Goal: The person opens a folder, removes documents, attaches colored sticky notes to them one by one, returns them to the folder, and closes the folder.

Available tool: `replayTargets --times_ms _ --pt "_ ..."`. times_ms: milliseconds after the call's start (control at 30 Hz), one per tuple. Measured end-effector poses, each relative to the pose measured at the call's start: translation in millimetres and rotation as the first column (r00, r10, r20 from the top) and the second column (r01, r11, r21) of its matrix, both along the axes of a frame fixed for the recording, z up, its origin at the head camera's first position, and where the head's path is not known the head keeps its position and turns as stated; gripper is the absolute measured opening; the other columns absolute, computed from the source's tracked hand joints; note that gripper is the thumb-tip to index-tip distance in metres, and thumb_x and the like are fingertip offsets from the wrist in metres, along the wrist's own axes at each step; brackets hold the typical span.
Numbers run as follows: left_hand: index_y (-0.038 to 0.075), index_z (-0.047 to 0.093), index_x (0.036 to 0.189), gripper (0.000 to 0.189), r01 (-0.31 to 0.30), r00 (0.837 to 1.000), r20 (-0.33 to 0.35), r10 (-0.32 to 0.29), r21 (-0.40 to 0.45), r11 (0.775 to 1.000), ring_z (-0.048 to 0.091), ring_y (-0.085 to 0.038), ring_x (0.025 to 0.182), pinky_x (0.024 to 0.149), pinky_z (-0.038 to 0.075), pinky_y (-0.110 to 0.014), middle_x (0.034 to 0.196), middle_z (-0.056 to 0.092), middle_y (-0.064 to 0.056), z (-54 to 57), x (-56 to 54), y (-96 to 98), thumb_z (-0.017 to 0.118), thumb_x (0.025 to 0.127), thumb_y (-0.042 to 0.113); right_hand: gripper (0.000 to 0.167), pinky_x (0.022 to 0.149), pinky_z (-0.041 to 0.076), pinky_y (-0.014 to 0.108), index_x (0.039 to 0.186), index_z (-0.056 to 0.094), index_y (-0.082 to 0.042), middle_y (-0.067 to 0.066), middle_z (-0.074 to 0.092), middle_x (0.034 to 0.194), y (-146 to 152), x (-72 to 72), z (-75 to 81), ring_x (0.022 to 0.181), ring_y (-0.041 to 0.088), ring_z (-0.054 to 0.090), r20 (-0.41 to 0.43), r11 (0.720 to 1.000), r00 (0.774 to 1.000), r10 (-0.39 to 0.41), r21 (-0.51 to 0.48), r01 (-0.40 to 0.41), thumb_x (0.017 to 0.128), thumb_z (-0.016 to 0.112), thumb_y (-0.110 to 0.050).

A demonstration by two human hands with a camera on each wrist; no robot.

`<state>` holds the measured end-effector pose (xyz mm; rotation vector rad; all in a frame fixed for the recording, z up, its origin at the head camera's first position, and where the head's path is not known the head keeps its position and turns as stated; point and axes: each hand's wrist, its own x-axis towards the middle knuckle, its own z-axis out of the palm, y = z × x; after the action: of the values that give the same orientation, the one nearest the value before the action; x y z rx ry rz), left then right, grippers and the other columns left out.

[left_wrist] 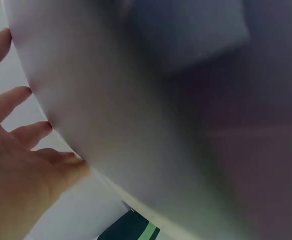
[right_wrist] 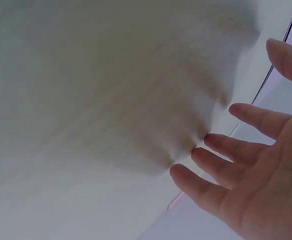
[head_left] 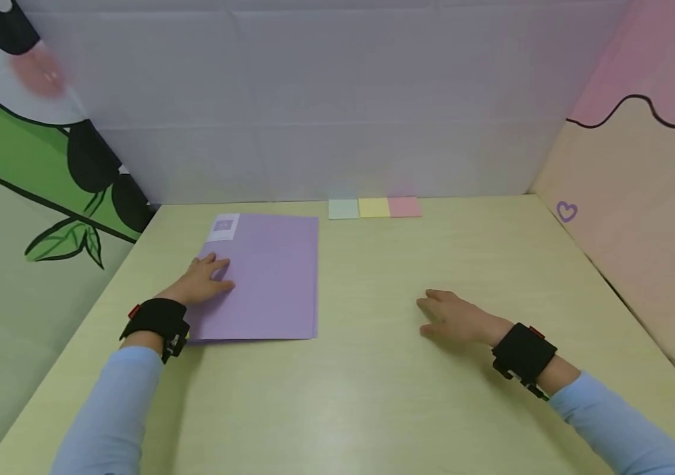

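Observation:
A purple paper folder (head_left: 272, 277) lies flat on the left half of the table, a white label (head_left: 224, 227) at its upper left corner. My left hand (head_left: 203, 280) rests on the folder's left side with fingers spread. In the left wrist view the fingertips (left_wrist: 43, 127) meet the folder's surface. To the right, my right hand (head_left: 452, 318) is over the bare tabletop with its fingers extended and nothing in its grasp. The right wrist view shows those fingertips (right_wrist: 213, 142) right at the table surface, their shadows beside them.
Three small paper squares, pale blue (head_left: 344, 209), yellow (head_left: 374, 207) and pink (head_left: 405, 206), lie in a row at the table's back edge. A pale grey wall (head_left: 337, 99) rises behind, and painted panels (head_left: 640, 218) flank the pale wooden table (head_left: 373, 396).

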<state>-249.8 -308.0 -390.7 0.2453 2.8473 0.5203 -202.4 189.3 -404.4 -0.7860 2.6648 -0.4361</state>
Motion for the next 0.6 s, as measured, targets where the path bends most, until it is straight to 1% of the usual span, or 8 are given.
replayTargets --times_ms 67,133,200,300,367,467,533,600 --pt "-0.009 0.026 0.139 0.068 -0.022 1.000 0.016 0.022 0.027 0.999 -0.002 -0.065 0.125 0.099 0.005 -0.071 0.143 0.006 -0.040 -0.9 -1.0 -2.1 0.053 0.090 0.029 0.059 0.106 0.025 0.054 0.136 0.039 0.002 0.027 0.026 0.144 -1.1 1.5 -1.6 0.133 0.042 0.024 -0.013 1.000 1.000 0.003 -0.001 -0.003 0.091 0.055 -0.033" --pt "-0.010 0.027 0.138 0.067 -0.030 0.999 0.013 0.030 0.028 0.999 -0.001 -0.066 0.124 0.098 0.006 -0.071 0.142 0.007 -0.040 -1.5 -0.1 -1.7 0.053 0.089 0.028 0.059 0.105 0.025 0.054 0.136 0.040 0.001 0.027 0.027 0.145 -1.8 2.7 -3.1 0.133 0.042 0.025 -0.028 1.000 1.000 0.003 0.004 -0.003 0.090 0.056 -0.033" --pt "-0.010 0.030 0.137 0.065 -0.017 1.000 -0.015 0.017 -0.004 1.000 0.003 -0.067 0.123 0.099 0.009 -0.070 0.141 0.011 -0.040 -2.8 2.0 -0.1 0.055 0.088 0.026 0.059 0.105 0.025 0.054 0.136 0.040 0.001 0.027 0.026 0.145 -1.9 3.8 -4.1 0.133 0.043 0.025 -0.039 1.000 0.999 0.005 0.006 -0.005 0.090 0.056 -0.033" --pt "-0.010 0.038 0.133 0.059 0.010 0.998 -0.059 -0.014 -0.068 0.998 0.012 -0.064 0.124 0.100 0.012 -0.068 0.139 0.020 -0.040 -5.5 5.8 3.4 0.058 0.087 0.023 0.060 0.105 0.025 0.055 0.137 0.039 0.001 0.027 0.026 0.145 -1.6 4.7 -5.6 0.133 0.043 0.024 -0.047 1.000 0.999 0.008 0.015 -0.007 0.090 0.056 -0.032" --pt "-0.010 0.042 0.130 0.056 0.021 0.996 -0.080 -0.029 -0.101 0.995 0.015 -0.064 0.123 0.099 0.014 -0.068 0.138 0.024 -0.039 -6.8 8.5 6.0 0.060 0.086 0.020 0.060 0.104 0.025 0.055 0.137 0.038 0.001 0.027 0.026 0.145 -1.5 5.0 -6.1 0.133 0.043 0.024 -0.051 1.000 0.999 0.008 0.016 -0.007 0.090 0.056 -0.032" --pt "-0.009 0.045 0.129 0.054 0.022 0.996 -0.089 -0.033 -0.116 0.993 0.016 -0.064 0.122 0.098 0.016 -0.069 0.138 0.026 -0.038 -7.6 12.2 10.4 0.061 0.086 0.018 0.060 0.104 0.026 0.055 0.137 0.039 0.001 0.027 0.026 0.145 -1.1 6.0 -6.5 0.133 0.043 0.025 -0.066 1.000 0.998 0.006 0.016 -0.005 0.090 0.056 -0.032" --pt "-0.008 0.045 0.129 0.054 0.018 0.996 -0.085 -0.028 -0.119 0.993 0.014 -0.067 0.121 0.096 0.018 -0.071 0.139 0.025 -0.037 -7.7 14.8 13.6 0.062 0.085 0.019 0.060 0.104 0.026 0.055 0.136 0.039 0.001 0.027 0.027 0.144 -0.8 7.0 -6.6 0.133 0.043 0.025 -0.073 1.000 0.997 0.004 0.013 -0.003 0.090 0.057 -0.032" --pt "-0.007 0.045 0.130 0.054 0.018 0.997 -0.073 -0.026 -0.119 0.993 0.013 -0.066 0.122 0.095 0.018 -0.071 0.139 0.025 -0.037 -7.7 18.1 17.8 0.062 0.085 0.019 0.060 0.104 0.026 0.056 0.136 0.039 0.001 0.027 0.027 0.144 0.1 8.1 -7.1 0.133 0.043 0.025 -0.082 1.000 0.997 0.007 0.016 -0.005 0.090 0.056 -0.032"
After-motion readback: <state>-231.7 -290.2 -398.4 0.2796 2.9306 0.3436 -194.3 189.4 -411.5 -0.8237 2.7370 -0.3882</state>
